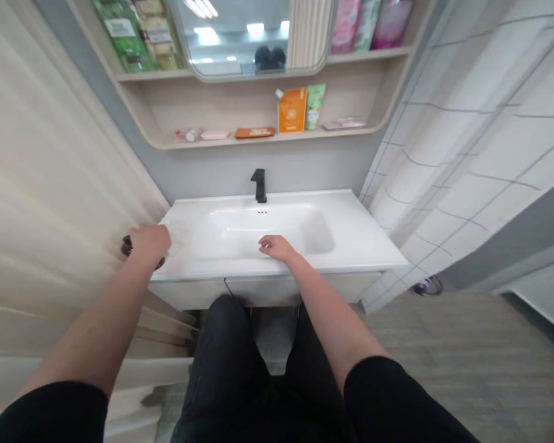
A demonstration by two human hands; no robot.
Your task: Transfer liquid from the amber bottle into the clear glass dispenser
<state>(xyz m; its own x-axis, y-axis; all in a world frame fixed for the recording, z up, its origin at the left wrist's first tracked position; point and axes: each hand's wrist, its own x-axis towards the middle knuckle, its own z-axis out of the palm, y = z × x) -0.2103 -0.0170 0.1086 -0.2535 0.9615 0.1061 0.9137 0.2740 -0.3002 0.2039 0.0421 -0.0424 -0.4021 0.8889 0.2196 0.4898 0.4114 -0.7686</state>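
My left hand [151, 241] is closed around a glossy dark brown object [127, 246] at the left end of the white countertop, beside the curtain. Parts of this object stick out on both sides of the hand; its middle is covered, so its kind cannot be made out. Over the front part of the white sink [323, 231] is my right hand [277, 247], fingers loosely bent with a small gap between thumb and fingertips. Nothing shows in it. Behind the basin stands a black faucet [260, 186].
A cream curtain [50, 184] hangs close on the left. Above the sink, a wall shelf [203, 104] carries an orange pouch [292, 111], a green tube [314, 106] and several small packets, below a mirror [240, 37]. White tiles [443, 184] line the right side.
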